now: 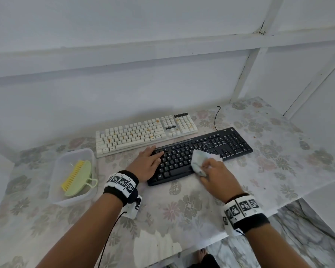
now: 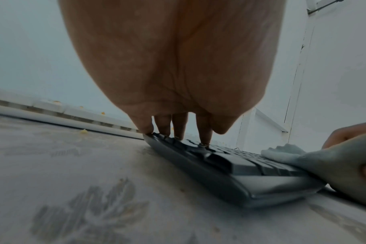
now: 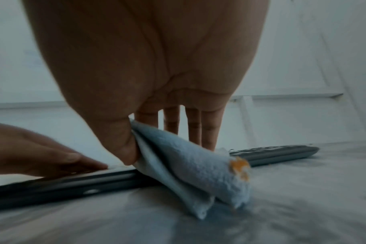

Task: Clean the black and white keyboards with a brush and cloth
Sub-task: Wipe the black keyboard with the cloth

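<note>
the right hand [image 1: 214,172] holds a pale cloth [image 1: 200,160], pinched between thumb and fingers, and presses it on the middle of the black keyboard [image 1: 201,151]. from the right wrist view the cloth [image 3: 190,166] hangs folded below the thumb, over the keyboard's near edge, with an orange stain on its outer fold. just to the left of that grip the left hand [image 1: 147,165] lies flat on the keyboard's left end, fingers straight, tips resting on the keys [image 2: 205,140]; it holds nothing. beyond both hands, touching or nearly touching the black one's far edge, lies the white keyboard [image 1: 143,133], its keys dotted with orange specks. well left of the left hand stands a clear plastic tub [image 1: 74,200], and in it a green brush [image 1: 76,176] with yellow bristles lies on its side. all of it rests on a table with a flowered cover [image 1: 182,209].
</note>
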